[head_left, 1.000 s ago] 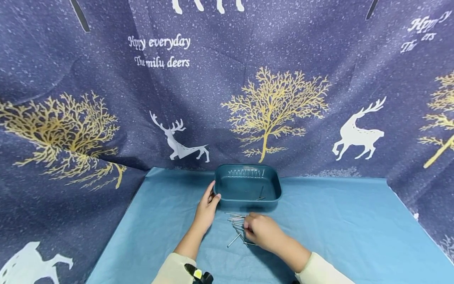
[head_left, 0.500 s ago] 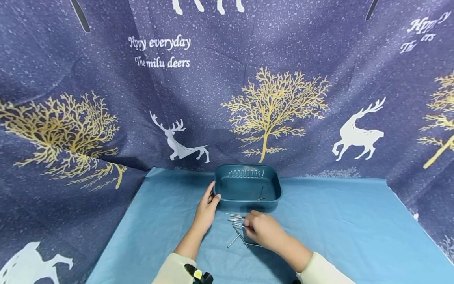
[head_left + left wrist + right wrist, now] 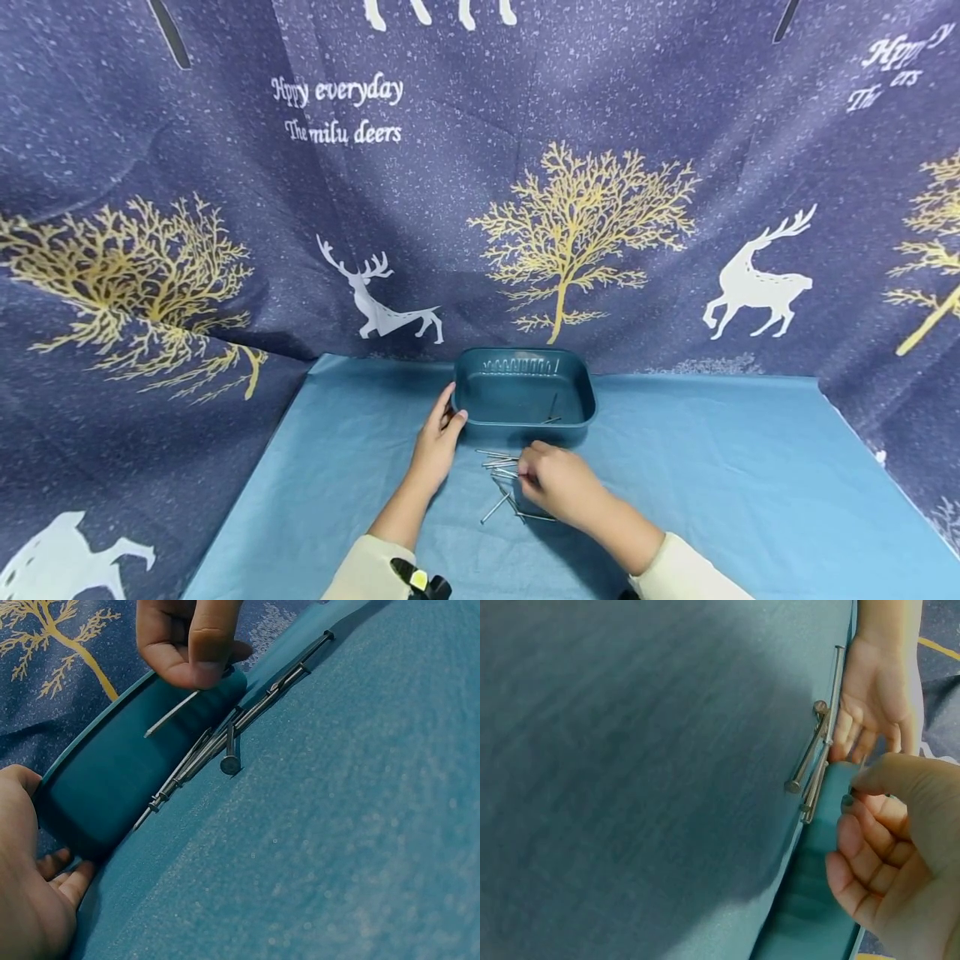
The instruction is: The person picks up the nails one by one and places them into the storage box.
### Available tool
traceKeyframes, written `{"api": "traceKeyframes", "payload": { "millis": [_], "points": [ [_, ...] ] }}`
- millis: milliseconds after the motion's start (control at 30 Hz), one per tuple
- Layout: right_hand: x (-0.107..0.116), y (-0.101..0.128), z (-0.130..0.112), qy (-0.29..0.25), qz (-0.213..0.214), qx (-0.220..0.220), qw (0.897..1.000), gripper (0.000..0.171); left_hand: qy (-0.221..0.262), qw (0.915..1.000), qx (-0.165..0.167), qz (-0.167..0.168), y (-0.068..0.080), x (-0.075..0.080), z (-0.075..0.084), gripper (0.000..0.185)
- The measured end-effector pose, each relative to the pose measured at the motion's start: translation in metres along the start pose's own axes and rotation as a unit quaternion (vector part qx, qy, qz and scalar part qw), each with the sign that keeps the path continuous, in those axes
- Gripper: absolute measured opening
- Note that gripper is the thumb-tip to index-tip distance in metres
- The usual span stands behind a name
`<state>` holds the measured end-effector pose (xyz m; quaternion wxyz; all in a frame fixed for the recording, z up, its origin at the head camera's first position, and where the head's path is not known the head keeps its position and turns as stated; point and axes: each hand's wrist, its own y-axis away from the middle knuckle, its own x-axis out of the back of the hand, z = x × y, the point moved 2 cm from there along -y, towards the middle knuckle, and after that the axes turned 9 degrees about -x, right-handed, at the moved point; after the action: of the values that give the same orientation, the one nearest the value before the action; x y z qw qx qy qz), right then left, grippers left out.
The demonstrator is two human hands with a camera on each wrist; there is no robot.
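My left hand (image 3: 435, 442) holds the dark teal plastic tray (image 3: 517, 430) at its near left corner, thumb at the rim and fingers along the side. In front of the tray my right hand (image 3: 558, 483) pinches a steel nail (image 3: 171, 715) between thumb and fingertips; its pointed end sticks out above the pile in the left wrist view. Several loose nails (image 3: 495, 508) lie crossed on the blue cloth, just left of that hand. Inside the tray, near its right end, are a few nails (image 3: 552, 418). The right wrist view shows the right palm (image 3: 907, 900) turned toward the tray.
A light blue cloth (image 3: 712, 475) covers the table. Behind it hangs a dark blue curtain (image 3: 420, 217) with deer and golden trees, close at the tray's back. A black strap device (image 3: 420, 579) sits at the left sleeve.
My right hand has shifted slightly up and right, away from the pile, with a nail in its fingertips. The left hand and the tray stay where they were.
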<state>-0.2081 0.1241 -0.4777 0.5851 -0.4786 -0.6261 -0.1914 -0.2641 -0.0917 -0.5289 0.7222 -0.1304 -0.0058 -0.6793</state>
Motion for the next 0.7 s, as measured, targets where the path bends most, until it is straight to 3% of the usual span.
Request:
{"api": "traceKeyframes", "payload": {
  "millis": [700],
  "points": [
    [0.018, -0.007, 0.009, -0.013, 0.016, -0.029, 0.999, 0.013, -0.003, 1.0000, -0.005, -0.003, 0.000, 0.000, -0.001, 0.058]
  ]
}}
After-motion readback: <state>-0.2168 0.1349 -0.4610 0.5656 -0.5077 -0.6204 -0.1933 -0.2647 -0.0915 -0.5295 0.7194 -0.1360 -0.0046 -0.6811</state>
